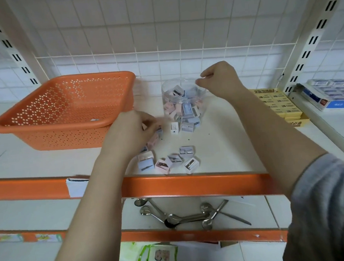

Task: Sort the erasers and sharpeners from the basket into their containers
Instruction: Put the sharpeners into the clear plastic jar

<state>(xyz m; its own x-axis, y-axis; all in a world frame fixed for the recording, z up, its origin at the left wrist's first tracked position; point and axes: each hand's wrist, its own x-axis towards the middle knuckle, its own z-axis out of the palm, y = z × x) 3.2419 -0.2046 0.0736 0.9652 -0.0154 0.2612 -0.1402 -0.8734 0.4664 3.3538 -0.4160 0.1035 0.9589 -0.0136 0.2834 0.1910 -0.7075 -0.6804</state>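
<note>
on the white shelf (225, 147) in front of me, my left hand (130, 131) is hovering low over a scatter of small pastel sharpeners (169, 161), its fingers curling around one or more of them at the top of the pile (the motion blur is making it hard to count). my right hand (220, 80) is hanging just above the rim of the clear round jar (183, 101), fingers curling inward with thumb and forefinger nearly meeting; i cannot tell whether anything is pinched between them. the jar is standing upright, already holding a heap of pink, blue and white sharpeners, with a couple more lying just in front of its base. the orange perforated basket (64, 111) is sitting to the left of the jar, close beside my left hand. a yellow box of erasers (279, 104) is lying to the right, and a blue box (333, 94) is resting beyond it. spoons (173, 216) are lying on the shelf below.
</note>
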